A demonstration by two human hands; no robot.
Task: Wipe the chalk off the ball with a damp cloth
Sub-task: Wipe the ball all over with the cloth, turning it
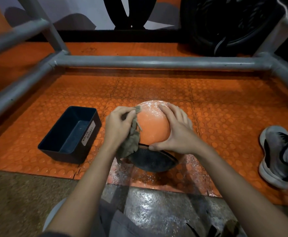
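An orange and black ball (152, 124) sits on the orange studded mat, its orange half up and its black half toward me. White chalk dusts the ball's far top. My left hand (118, 125) grips a crumpled grey-brown cloth (131, 142) and holds it against the ball's left side. The cloth's tail hangs down over the black half. My right hand (175, 132) wraps over the ball's right side, fingers across the top and thumb at the seam.
A dark bin (68, 135) labelled "waste basket" stands on the mat left of the ball. A grey metal pipe frame (148, 62) crosses behind. Chalk dust lies on the mat (225, 108) below the ball. A shoe (276, 156) rests at the right.
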